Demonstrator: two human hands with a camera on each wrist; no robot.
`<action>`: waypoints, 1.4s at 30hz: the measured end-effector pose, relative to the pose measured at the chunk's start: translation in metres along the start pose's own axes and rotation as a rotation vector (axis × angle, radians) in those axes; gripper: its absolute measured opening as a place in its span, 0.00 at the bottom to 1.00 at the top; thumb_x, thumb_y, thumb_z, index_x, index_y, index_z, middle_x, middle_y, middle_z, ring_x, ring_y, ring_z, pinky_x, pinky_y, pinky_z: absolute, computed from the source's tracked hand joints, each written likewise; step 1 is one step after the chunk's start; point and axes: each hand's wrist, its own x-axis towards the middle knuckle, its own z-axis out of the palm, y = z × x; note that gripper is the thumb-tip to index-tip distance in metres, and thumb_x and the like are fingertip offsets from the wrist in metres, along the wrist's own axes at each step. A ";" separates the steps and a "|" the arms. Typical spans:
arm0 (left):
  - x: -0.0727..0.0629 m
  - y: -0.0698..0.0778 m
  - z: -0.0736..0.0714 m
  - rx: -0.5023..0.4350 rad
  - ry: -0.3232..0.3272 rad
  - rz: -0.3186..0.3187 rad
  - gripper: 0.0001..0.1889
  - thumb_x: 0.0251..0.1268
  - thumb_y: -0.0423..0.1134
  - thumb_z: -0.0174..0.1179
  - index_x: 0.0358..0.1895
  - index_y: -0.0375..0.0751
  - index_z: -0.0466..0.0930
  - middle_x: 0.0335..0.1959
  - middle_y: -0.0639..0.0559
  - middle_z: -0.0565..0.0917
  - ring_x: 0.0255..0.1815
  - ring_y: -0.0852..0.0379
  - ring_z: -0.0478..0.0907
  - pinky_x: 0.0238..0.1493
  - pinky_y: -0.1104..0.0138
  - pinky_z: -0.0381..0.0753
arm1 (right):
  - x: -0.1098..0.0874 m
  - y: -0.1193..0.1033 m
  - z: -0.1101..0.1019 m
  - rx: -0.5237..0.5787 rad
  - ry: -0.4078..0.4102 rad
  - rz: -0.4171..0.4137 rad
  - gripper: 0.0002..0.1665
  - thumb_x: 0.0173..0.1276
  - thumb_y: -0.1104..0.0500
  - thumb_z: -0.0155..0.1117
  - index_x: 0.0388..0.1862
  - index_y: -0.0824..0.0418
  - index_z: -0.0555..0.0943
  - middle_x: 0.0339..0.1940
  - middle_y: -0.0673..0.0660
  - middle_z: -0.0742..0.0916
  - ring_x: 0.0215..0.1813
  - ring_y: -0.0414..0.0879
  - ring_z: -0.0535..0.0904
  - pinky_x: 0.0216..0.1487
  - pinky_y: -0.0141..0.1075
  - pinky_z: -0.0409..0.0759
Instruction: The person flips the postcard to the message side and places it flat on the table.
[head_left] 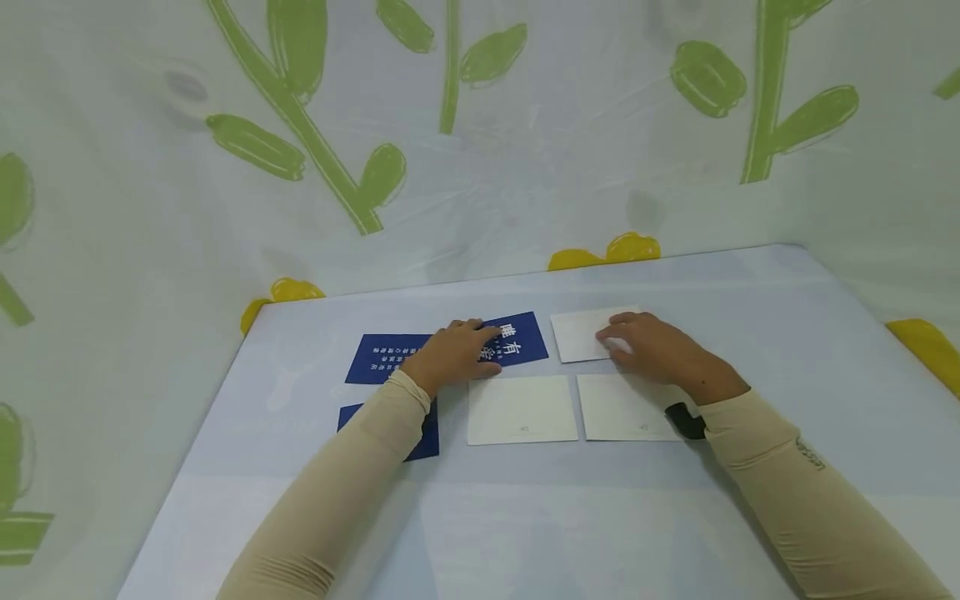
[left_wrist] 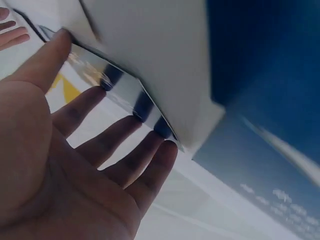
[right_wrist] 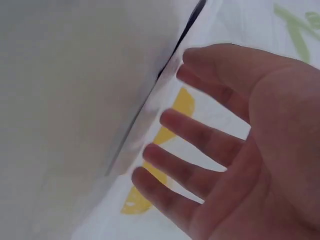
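My left hand [head_left: 450, 357] rests with its fingers spread on a dark blue card [head_left: 531, 333] printed with large white characters. In the left wrist view, the fingertips [left_wrist: 170, 148] touch that card's glossy surface. My right hand [head_left: 660, 354] is at a white card [head_left: 573, 337] in the far row, its fingertips on the card's right part. The right wrist view shows the fingers [right_wrist: 187, 170] loosely extended along the card's surface. Left of my left hand lies another blue card [head_left: 371, 358] with small white writing.
In the near row, a blue card [head_left: 426, 440] lies partly under my left forearm. Beside it are a white card [head_left: 521, 410] and another white card [head_left: 618, 410], partly covered by my right hand and wrist. The pale table [head_left: 525, 533] ends at a leaf-patterned curtain [head_left: 570, 167].
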 end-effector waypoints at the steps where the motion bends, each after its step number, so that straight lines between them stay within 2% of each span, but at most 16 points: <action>1: 0.001 0.002 0.000 -0.015 0.004 0.004 0.36 0.67 0.60 0.61 0.76 0.56 0.64 0.78 0.44 0.64 0.78 0.41 0.60 0.75 0.46 0.63 | -0.001 -0.001 -0.002 -0.005 0.010 -0.003 0.23 0.73 0.57 0.62 0.65 0.59 0.79 0.70 0.68 0.76 0.71 0.66 0.70 0.69 0.61 0.69; 4: 0.003 0.007 0.001 -0.067 0.010 0.010 0.35 0.69 0.57 0.61 0.76 0.54 0.64 0.78 0.43 0.63 0.79 0.41 0.59 0.75 0.48 0.63 | -0.002 -0.012 -0.006 -0.004 0.048 -0.013 0.23 0.72 0.57 0.64 0.65 0.58 0.79 0.71 0.67 0.76 0.72 0.66 0.69 0.70 0.60 0.69; 7: 0.003 0.009 0.002 -0.115 -0.002 0.009 0.32 0.71 0.54 0.60 0.75 0.53 0.66 0.78 0.45 0.63 0.79 0.44 0.59 0.76 0.50 0.62 | 0.004 -0.032 -0.006 0.019 0.058 -0.027 0.25 0.71 0.55 0.65 0.66 0.55 0.79 0.72 0.64 0.75 0.74 0.65 0.68 0.69 0.60 0.70; 11: -0.001 0.012 0.002 -0.178 -0.005 0.007 0.26 0.75 0.49 0.56 0.74 0.55 0.68 0.77 0.51 0.66 0.79 0.49 0.60 0.77 0.54 0.62 | 0.019 -0.055 -0.004 0.033 0.038 -0.068 0.25 0.73 0.54 0.63 0.68 0.52 0.78 0.73 0.62 0.74 0.75 0.63 0.68 0.69 0.59 0.70; 14: -0.005 0.015 0.002 -0.229 0.014 0.017 0.24 0.78 0.47 0.53 0.73 0.57 0.69 0.76 0.54 0.69 0.79 0.52 0.61 0.77 0.55 0.62 | 0.028 -0.063 0.001 0.042 0.006 -0.107 0.25 0.74 0.54 0.62 0.69 0.53 0.77 0.73 0.62 0.74 0.74 0.62 0.69 0.70 0.57 0.70; 18: -0.010 0.021 0.003 -0.270 0.058 0.034 0.22 0.80 0.46 0.49 0.73 0.57 0.69 0.73 0.55 0.72 0.77 0.54 0.64 0.76 0.56 0.64 | 0.032 -0.064 0.007 0.053 -0.017 -0.159 0.25 0.74 0.53 0.61 0.68 0.57 0.77 0.71 0.63 0.77 0.72 0.60 0.73 0.69 0.54 0.73; 24: -0.015 0.023 0.001 -0.296 0.137 0.075 0.20 0.80 0.43 0.48 0.71 0.55 0.72 0.69 0.55 0.77 0.72 0.55 0.71 0.73 0.58 0.68 | 0.028 -0.063 0.007 0.078 0.068 -0.226 0.18 0.76 0.61 0.57 0.62 0.61 0.81 0.59 0.61 0.86 0.61 0.54 0.82 0.61 0.50 0.80; 29: -0.027 0.016 -0.005 -0.259 0.193 0.042 0.22 0.78 0.41 0.53 0.71 0.54 0.71 0.68 0.50 0.77 0.70 0.50 0.73 0.71 0.54 0.71 | 0.025 -0.064 0.003 0.112 0.097 -0.230 0.17 0.77 0.61 0.56 0.61 0.60 0.81 0.56 0.57 0.87 0.55 0.50 0.84 0.58 0.47 0.82; 33: -0.034 0.012 -0.013 -0.242 0.281 -0.004 0.21 0.76 0.36 0.54 0.69 0.51 0.74 0.65 0.48 0.79 0.66 0.49 0.77 0.68 0.53 0.75 | 0.023 -0.063 -0.003 0.140 0.127 -0.212 0.17 0.77 0.61 0.55 0.61 0.60 0.81 0.57 0.57 0.87 0.57 0.52 0.83 0.60 0.49 0.81; 36: -0.035 0.011 -0.018 -0.265 0.328 -0.024 0.19 0.76 0.33 0.52 0.66 0.49 0.76 0.61 0.47 0.82 0.60 0.50 0.81 0.63 0.55 0.79 | 0.023 -0.061 -0.007 0.156 0.149 -0.198 0.17 0.78 0.61 0.54 0.60 0.60 0.81 0.57 0.57 0.87 0.61 0.54 0.82 0.63 0.50 0.79; 38: -0.034 0.012 -0.019 -0.294 0.337 -0.029 0.18 0.77 0.33 0.51 0.65 0.48 0.77 0.59 0.48 0.83 0.57 0.51 0.82 0.60 0.56 0.81 | 0.022 -0.059 -0.009 0.169 0.166 -0.192 0.17 0.78 0.61 0.53 0.60 0.61 0.81 0.57 0.58 0.87 0.61 0.55 0.82 0.63 0.51 0.78; 42: -0.033 0.015 -0.018 -0.351 0.339 -0.036 0.17 0.77 0.33 0.50 0.64 0.48 0.76 0.60 0.47 0.83 0.59 0.51 0.81 0.61 0.56 0.80 | 0.020 -0.056 -0.008 0.179 0.186 -0.181 0.17 0.78 0.61 0.53 0.60 0.62 0.81 0.55 0.59 0.88 0.59 0.55 0.83 0.62 0.51 0.79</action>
